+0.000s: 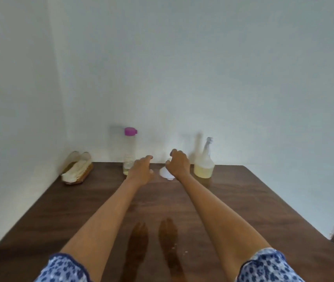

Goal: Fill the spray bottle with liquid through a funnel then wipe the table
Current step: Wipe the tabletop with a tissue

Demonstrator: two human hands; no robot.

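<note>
Spray bottle [204,161]: 1, clear, upright at the far edge of the surface [233,202], about 1 o'clock from the view's centre; pale yellow liquid fills roughly its bottom third; a blurred nozzle on top.
Water bottle [130,151]: 1, clear, upright at about 11 o'clock, purple cap [130,131] on; a little pale liquid at the bottom.
Funnel [165,172]: 1 white piece, likely the funnel, lying between the 2 bottles, partly hidden behind the right hand.
Cloth [76,169]: 1, cream, folded in a shallow basket [74,181] at the far-left corner, about 10 o'clock.
Left hand [141,169]: fingers loosely spread, empty, just beside the water bottle.
Right hand [179,162]: fingers curled above the funnel; contact cannot be told.
Hands: 2, apart.
</note>
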